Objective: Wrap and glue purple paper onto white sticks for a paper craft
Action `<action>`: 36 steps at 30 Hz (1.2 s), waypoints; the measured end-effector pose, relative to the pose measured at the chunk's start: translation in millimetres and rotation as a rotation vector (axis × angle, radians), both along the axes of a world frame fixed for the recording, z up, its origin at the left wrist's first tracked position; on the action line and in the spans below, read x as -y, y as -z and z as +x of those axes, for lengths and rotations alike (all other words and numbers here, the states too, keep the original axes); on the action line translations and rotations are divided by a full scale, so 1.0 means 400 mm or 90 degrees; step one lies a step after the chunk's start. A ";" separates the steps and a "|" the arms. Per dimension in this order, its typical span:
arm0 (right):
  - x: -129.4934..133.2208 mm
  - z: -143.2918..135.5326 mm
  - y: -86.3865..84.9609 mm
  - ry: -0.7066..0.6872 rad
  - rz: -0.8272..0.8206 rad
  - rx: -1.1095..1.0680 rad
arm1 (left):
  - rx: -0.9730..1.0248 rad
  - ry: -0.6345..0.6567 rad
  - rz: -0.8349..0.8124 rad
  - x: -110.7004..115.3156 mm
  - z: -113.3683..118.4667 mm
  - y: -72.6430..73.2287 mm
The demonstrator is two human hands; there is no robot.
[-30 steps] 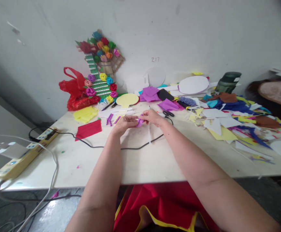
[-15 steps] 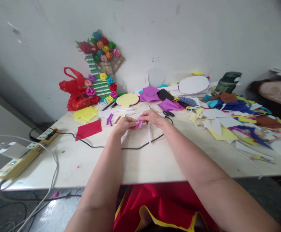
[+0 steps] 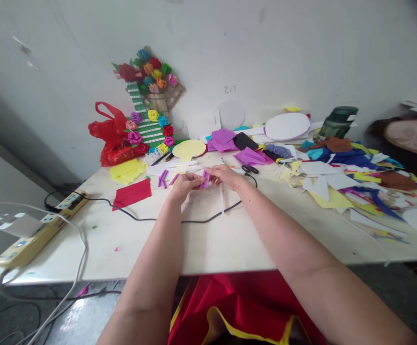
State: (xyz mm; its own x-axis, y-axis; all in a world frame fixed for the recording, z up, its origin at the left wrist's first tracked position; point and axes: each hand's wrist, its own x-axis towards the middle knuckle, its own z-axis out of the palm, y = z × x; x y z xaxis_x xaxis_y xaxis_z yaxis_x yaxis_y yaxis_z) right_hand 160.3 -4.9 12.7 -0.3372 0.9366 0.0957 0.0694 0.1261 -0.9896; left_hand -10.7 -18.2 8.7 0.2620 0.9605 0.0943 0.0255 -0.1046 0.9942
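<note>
A small piece of purple paper (image 3: 205, 178) is held between my two hands above the middle of the table. My left hand (image 3: 185, 186) pinches its left side between thumb and fingers. On the right side, my right hand (image 3: 224, 176) grips it with thumb and fingertips. Several purple paper rolls (image 3: 163, 178) lie left of my left hand. Just below my right hand, a narrow white strip (image 3: 222, 200) crosses a black cable (image 3: 197, 221).
Red paper (image 3: 132, 194) and yellow paper (image 3: 127, 171) lie left. Behind are a red bag (image 3: 111, 136), paper flowers (image 3: 152, 115) and purple sheets (image 3: 222, 140). Scissors (image 3: 250, 169), paper scraps (image 3: 326, 175) and a bottle (image 3: 338, 121) are right; a power strip (image 3: 32, 239) is far left.
The purple piece has turned slightly more upright and shifted a little left and up. The fingers of my right hand have shifted on it.
</note>
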 end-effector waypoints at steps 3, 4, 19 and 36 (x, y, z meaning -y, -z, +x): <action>-0.001 -0.013 0.005 0.044 0.026 0.023 | 0.011 -0.015 0.010 0.001 0.009 0.002; -0.001 -0.019 0.005 0.067 0.034 0.028 | 0.015 -0.026 0.014 0.001 0.013 0.003; 0.003 -0.039 0.001 0.199 0.036 0.084 | -0.032 -0.073 0.054 -0.008 0.027 0.018; 0.013 -0.037 -0.010 0.143 0.033 0.106 | -0.021 0.006 -0.033 -0.005 0.006 0.011</action>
State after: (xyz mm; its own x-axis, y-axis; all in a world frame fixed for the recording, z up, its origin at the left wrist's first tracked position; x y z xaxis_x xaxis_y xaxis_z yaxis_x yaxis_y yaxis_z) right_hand 145.6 -9.9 16.9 -0.1361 0.9851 0.1055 0.2622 0.1385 -0.9550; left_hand -8.2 -16.3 4.3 0.2730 0.9614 0.0354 0.0572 -0.0529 0.9970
